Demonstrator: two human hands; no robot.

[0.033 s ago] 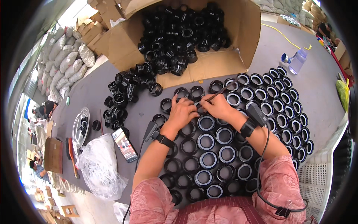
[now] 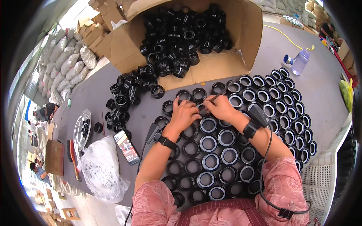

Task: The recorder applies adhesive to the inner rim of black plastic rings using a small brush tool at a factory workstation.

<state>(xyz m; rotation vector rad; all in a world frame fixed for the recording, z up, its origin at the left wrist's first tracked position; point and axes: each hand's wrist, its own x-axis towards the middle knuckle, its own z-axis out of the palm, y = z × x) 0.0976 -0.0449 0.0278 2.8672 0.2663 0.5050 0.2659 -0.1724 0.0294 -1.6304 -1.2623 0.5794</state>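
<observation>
My left hand is at the far part of a layout of black plastic rings. Its fingertips and thumb close on the near side of a black ring, which they partly hide. My right hand pinches a thin dark stick-like tool, slanted up to the right. The tool's lower end is at that ring; its tip is too small to make out. Around both hands stand rows of similar rings, several with a pale inner ring, such as this pale-lined ring. Other rings, like this plain black ring, show no pale lining.
An open cardboard box on its side spills black fittings onto the grey table. A phone, a clear plastic bag, a metal tray and a brush lie left. A bottle stands far right.
</observation>
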